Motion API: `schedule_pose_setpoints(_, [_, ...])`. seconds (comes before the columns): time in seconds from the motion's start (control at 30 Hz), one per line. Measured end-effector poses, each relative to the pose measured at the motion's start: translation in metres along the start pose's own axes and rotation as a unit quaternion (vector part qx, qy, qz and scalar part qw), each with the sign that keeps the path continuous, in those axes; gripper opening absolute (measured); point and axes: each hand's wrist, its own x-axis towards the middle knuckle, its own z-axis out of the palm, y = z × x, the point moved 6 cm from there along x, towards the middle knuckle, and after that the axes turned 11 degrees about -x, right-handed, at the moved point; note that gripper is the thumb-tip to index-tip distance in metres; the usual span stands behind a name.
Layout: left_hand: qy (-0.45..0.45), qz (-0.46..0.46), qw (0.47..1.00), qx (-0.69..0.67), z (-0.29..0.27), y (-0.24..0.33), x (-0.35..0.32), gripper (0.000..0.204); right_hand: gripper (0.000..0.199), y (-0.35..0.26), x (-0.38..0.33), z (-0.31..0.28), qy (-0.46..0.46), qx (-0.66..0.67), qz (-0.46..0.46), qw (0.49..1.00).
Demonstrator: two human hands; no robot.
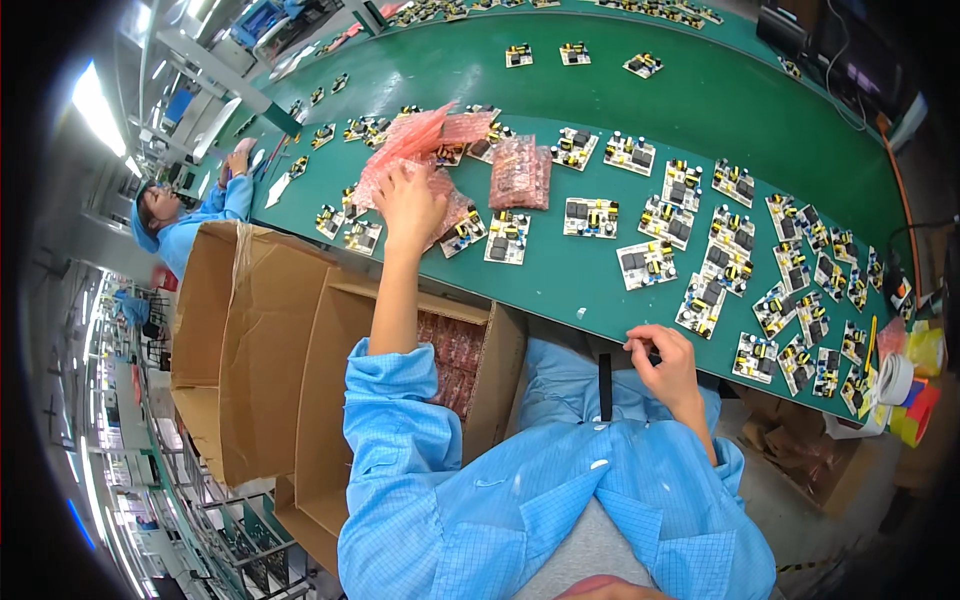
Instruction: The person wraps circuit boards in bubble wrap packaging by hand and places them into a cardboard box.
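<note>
My left hand (408, 203) reaches out over the green table (680, 95) and grips a pink bubble bag (400, 150) from a loose pile of such bags. A filled pink bag (520, 172) lies just right of the pile. Circuit boards with yellow and black parts (590, 217) lie around the pile. My right hand (662, 357) stays near the table's front edge, close to my blue coat, with its fingers curled; I cannot tell whether anything is in it.
An open cardboard box (330, 400) with pink-bagged boards inside stands below the table at my left. Several more boards (800, 300) cover the table's right side. Tape rolls (905, 385) sit at the far right. Another person in blue (190, 215) works at the left.
</note>
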Motion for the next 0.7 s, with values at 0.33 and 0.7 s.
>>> schedule_pose_setpoints(0.33, [0.178,0.137,0.94,-0.258,-0.048,0.046,-0.025,0.014,0.011,0.01,-0.004,0.004,-0.051,0.063,0.043,0.996])
schedule_pose_setpoints(0.7, [-0.124,0.273,0.827,-0.475,-0.036,0.182,-0.148,0.04,0.022,-0.006,0.126,-0.148,-0.15,0.081,0.07,0.983])
